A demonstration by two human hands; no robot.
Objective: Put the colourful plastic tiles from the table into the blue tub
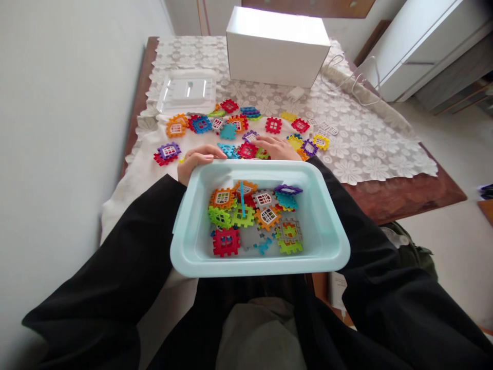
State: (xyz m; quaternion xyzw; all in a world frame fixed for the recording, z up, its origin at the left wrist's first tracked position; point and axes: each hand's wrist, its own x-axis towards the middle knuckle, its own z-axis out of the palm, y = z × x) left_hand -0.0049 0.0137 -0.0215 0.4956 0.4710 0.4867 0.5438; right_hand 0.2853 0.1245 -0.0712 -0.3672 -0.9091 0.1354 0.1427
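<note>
A light blue plastic tub (185, 241) sits in front of me, holding several colourful interlocking window tiles (254, 216). My left hand (197, 158) grips the tub's far left rim, fingers curled over the edge. My right hand (278, 147) lies just beyond the far rim, fingers stretched left and flat over loose tiles on the table, touching a pink-red tile (247, 150). Nothing is visibly held in that hand. More loose tiles (234, 123) are scattered on the lace tablecloth (358, 139) behind both hands.
A white box (275, 49) stands at the back of the table, with a white charger and cable (346, 77) beside it. A clear plastic lid (187, 91) lies at the back left. A wall runs along the left; white cabinets (419, 41) stand at the right.
</note>
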